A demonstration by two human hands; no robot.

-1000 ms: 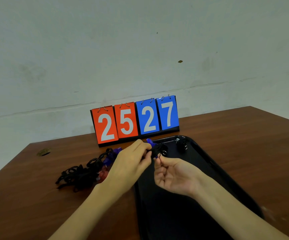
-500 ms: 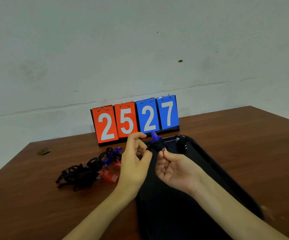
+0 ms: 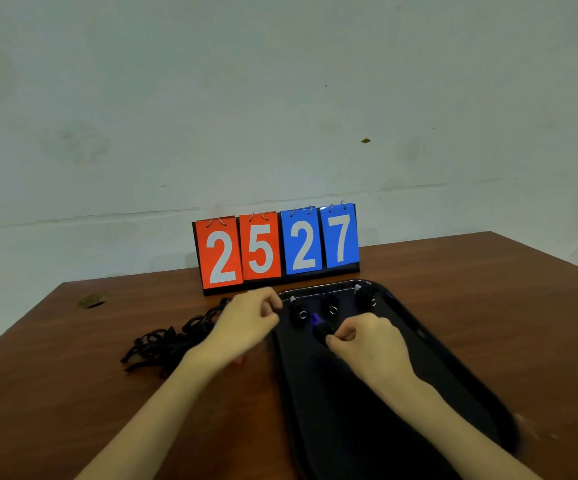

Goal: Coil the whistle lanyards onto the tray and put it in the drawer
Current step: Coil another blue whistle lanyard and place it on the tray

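On the tray [image 3: 332,427], in the head view, the right hand [image 3: 367,344] now pinches the blue-whistle coil [image 3: 322,328] down just on the near side of three set coils [image 3: 330,306]. A second ago both hands held it in the air. The left hand [image 3: 249,320] has let go, its fingers curled by the rim; whether it holds anything I cannot tell. This is likely the fourth coil placed. The pile [image 3: 166,344] still waits.

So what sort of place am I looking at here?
Probably a sports equipment or storage room, though little shows: a red-and-blue flip scoreboard reading 25 27 stands on a brown wooden table against a stained bare wall, with tangled black whistle lanyards beside a black plastic tray.
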